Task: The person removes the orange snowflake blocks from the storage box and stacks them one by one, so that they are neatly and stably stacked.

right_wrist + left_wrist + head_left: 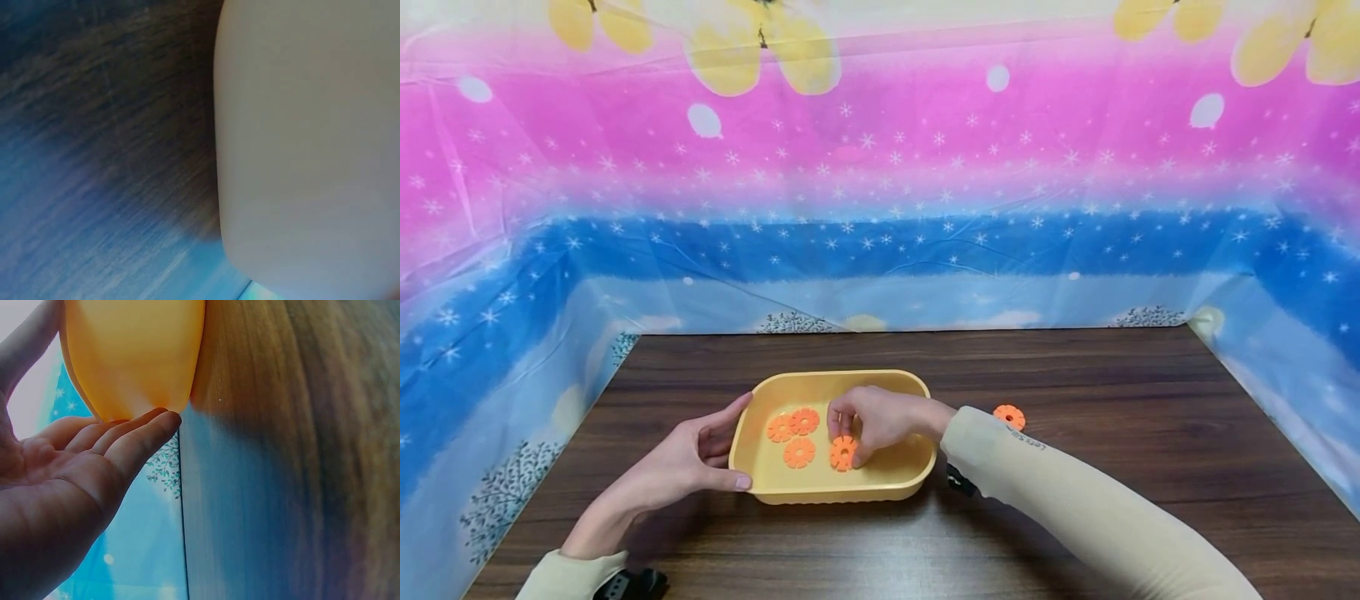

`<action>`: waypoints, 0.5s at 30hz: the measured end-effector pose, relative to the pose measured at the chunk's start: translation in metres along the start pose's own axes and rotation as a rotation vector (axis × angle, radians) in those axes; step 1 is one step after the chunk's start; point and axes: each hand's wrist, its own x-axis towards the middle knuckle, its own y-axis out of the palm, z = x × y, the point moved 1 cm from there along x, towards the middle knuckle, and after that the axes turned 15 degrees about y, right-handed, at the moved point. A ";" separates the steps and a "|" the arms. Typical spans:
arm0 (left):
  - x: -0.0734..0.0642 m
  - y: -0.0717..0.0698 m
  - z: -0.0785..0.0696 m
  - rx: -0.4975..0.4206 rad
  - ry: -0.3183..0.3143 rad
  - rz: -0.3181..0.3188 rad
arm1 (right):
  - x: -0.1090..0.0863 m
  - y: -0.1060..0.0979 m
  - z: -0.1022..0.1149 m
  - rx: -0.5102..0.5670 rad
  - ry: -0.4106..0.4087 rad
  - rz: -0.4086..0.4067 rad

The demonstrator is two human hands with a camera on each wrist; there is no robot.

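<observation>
A yellow plastic bin point(752, 433) with rounded corners stands on the table. My left hand point(681, 458) holds its left end, thumb at the near corner and fingers at the far one. In the left wrist view the fingertips point(165, 419) of that hand lie against the bin wall point(134, 356). Reaching inside, my right hand point(880, 417) pinches an orange notched interlocking disc point(843, 453) between thumb and fingers. Several matching discs point(799, 452) lie flat on the bin floor to the left of it. The right wrist view has only the bin's outer wall point(306, 144) and the table.
Another orange disc point(1009, 417) lies on the dark wood table point(1075, 367), right of the bin and just beyond the right sleeve point(1037, 467). A patterned cloth point(880, 242) hangs around the back and sides of the table.
</observation>
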 end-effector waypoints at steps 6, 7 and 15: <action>0.000 0.000 -0.001 0.001 0.006 0.003 | -0.002 -0.001 0.000 0.002 -0.015 0.030; 0.000 0.000 -0.001 0.002 0.007 0.005 | -0.002 -0.001 0.000 0.000 -0.020 0.034; 0.000 0.000 -0.002 0.003 0.001 0.007 | -0.002 -0.002 -0.002 -0.012 -0.028 0.035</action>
